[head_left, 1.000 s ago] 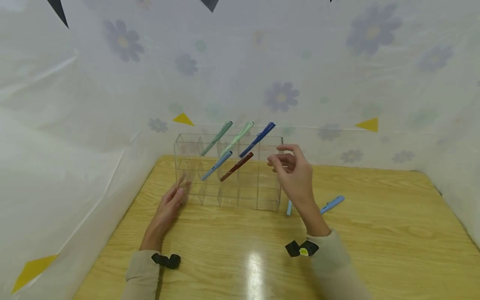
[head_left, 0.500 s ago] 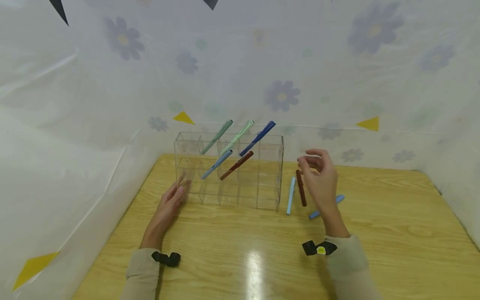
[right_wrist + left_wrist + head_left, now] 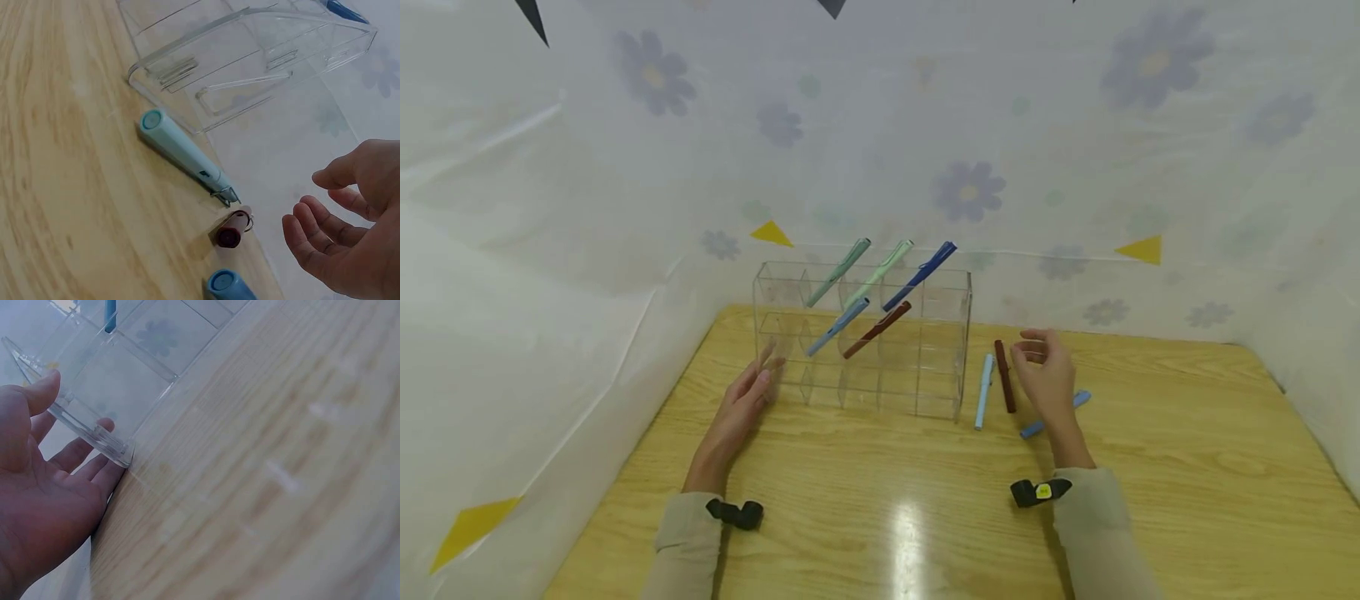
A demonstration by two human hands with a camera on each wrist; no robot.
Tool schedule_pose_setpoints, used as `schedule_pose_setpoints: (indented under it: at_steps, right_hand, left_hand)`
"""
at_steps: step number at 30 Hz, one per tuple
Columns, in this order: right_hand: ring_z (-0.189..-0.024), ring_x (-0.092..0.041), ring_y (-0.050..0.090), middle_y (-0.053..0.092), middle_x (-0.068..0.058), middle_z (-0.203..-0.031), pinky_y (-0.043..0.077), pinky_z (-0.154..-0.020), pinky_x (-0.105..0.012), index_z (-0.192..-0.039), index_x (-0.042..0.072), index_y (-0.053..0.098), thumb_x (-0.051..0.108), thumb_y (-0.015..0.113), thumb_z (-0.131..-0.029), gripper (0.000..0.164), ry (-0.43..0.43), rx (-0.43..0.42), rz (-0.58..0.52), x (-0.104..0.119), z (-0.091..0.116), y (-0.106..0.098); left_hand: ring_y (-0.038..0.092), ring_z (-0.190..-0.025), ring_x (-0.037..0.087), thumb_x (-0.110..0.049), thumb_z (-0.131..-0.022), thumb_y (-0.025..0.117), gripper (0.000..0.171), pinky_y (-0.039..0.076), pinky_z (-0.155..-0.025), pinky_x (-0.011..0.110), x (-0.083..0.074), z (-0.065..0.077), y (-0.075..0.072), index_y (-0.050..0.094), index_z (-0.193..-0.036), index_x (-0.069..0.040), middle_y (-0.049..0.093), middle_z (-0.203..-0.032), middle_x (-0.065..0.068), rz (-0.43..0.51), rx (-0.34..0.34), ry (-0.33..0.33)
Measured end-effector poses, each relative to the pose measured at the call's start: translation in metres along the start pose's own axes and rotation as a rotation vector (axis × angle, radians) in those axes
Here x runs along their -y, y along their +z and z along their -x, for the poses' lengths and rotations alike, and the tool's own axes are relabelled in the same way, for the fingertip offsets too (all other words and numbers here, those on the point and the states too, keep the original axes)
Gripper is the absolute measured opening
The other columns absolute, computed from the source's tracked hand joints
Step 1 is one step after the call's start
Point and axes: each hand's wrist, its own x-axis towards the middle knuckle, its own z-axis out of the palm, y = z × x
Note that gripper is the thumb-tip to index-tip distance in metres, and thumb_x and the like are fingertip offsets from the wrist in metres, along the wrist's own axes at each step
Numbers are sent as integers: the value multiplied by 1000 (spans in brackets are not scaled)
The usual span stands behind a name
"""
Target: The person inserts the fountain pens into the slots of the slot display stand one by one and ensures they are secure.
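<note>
Standing on the wood-grain table, the clear rack is holding five pens, all tilting. Upper tier, left to right: a grey-green pen, a pale green pen and a dark blue pen are leaning with tops to the right. Lower down, a mid-blue pen and a dark red pen are slanting the same way.

Right of the rack, three more are lying on the table: a light blue pen nearest it, then a maroon pen, then a blue pen partly passing behind the right wrist.

Left hand is resting at the rack's left end, fingers loosely spread and touching; how firmly, cannot tell. Right hand is hovering just beside the maroon pen, fingers loosely bent, thumb standing apart, holding nothing.

Both forearms are wearing beige sleeves, with small black cameras sitting at the wrists. Behind, a pale flowered sheet is hanging, bearing yellow triangles.
</note>
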Motion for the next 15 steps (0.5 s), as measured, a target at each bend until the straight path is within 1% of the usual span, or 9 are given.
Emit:
schedule_pose_setpoints:
  at_steps: [2,5,7,9,12,15]
  right_hand:
    - [-103,-34,66,69,-21,-115,46,-76,-11,-129,-3,60,10,65,-100,32,34,11,12,-7,0,-1]
    - [-106,-34,66,68,-21,-117,47,-78,-15,-132,-3,59,11,66,-100,35,75,36,24,-14,1,-1]
    - [-108,-35,66,67,-21,-119,50,-82,-22,-133,-1,58,13,66,-100,36,99,61,33,-17,1,-1]
    - [-109,-35,65,66,-21,-119,53,-86,-32,-134,-1,58,13,66,-100,37,112,82,45,-19,0,0]
    - [-111,-37,65,65,-22,-122,53,-90,-46,-135,0,57,12,66,-100,38,125,115,60,-22,-1,3]
    - [-111,-40,64,64,-25,-122,53,-92,-51,-134,-2,56,10,68,-98,39,115,139,75,-24,-1,6]
  left_hand:
    - [19,-153,32,-29,-114,36,52,19,-116,59,0,-1,1,25,-165,-28,34,-163,19,-12,6,-2]
    - [21,-152,31,-30,-114,36,52,28,-113,46,-1,-3,3,25,-165,-28,35,-162,18,-27,7,-3]
    - [22,-151,30,-30,-114,36,52,31,-110,37,-1,-4,4,25,-165,-28,36,-162,17,-31,6,-7]
    - [22,-151,29,-30,-114,37,52,33,-106,31,-1,-4,4,25,-165,-28,37,-162,17,-41,2,-11]
    - [23,-151,28,-32,-114,37,52,34,-106,28,-1,-2,4,26,-165,-29,37,-162,16,-62,-16,-23]
    - [22,-151,29,-33,-114,38,53,34,-105,27,0,1,2,26,-165,-27,38,-162,16,-69,-33,-30]
